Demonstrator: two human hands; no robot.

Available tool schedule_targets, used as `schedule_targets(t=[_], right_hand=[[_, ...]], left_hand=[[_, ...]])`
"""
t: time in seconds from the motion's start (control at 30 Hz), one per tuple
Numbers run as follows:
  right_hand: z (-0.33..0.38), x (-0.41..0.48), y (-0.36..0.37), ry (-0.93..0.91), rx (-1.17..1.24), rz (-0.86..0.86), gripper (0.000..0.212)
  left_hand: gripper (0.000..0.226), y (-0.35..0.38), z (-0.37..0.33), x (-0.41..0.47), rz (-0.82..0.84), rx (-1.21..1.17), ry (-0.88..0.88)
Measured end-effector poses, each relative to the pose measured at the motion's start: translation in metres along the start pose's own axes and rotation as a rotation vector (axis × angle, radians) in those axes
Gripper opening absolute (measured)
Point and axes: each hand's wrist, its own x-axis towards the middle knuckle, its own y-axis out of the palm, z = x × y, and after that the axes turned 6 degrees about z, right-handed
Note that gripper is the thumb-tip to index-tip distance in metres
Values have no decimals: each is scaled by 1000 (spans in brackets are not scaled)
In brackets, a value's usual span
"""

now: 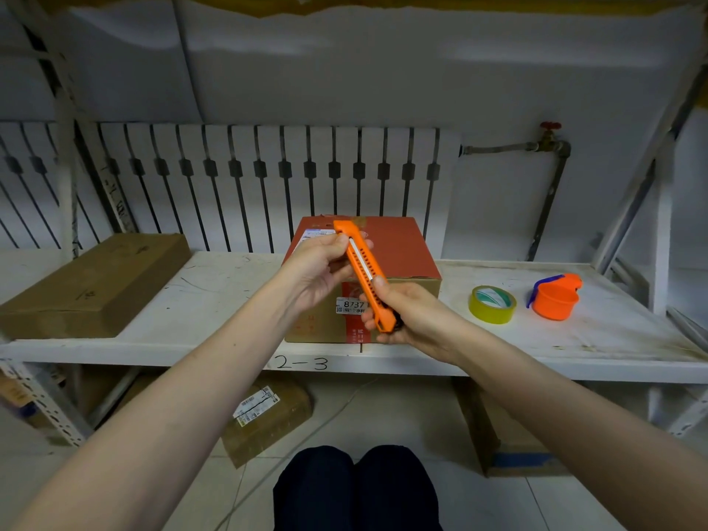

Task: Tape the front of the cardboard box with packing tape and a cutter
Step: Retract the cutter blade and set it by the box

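An orange box cutter (363, 272) is held slantwise in front of the cardboard box (406, 254), which has a red top and stands on the white shelf (214, 293). My left hand (322, 268) pinches the cutter's upper end. My right hand (402, 314) grips its lower end, thumb on the slider. A roll of yellowish packing tape (492, 304) lies flat on the shelf right of the box. Beside it sits an orange tape dispenser (555, 297) with a blue handle. The box front with its white label is partly hidden by my hands.
A long flat cardboard carton (95, 285) lies on the shelf's left part. Under the shelf, a labelled parcel (268, 415) and another carton (498, 435) rest on the tiled floor. Metal shelf posts (65, 147) rise at both sides. My knees (356, 488) are at the bottom.
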Motion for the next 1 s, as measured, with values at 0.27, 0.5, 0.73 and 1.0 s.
schedule_targets(t=[0.27,0.5,0.73,1.0], right_hand=[[-9,3,-7,-41,-160,-75,34],[-15,2,-17,-25,-183,-23,28],[-32,-2,-38,-332,-634,-376,40],[-48,-1,-120,-350,-602,-709,15]], left_hand=[[21,-2,3,3,0,-19,-7],[20,1,14,9,-7,-22,-35],[18,11,18,27,-137,-164,-32],[40,21,44,75,-91,936,48]])
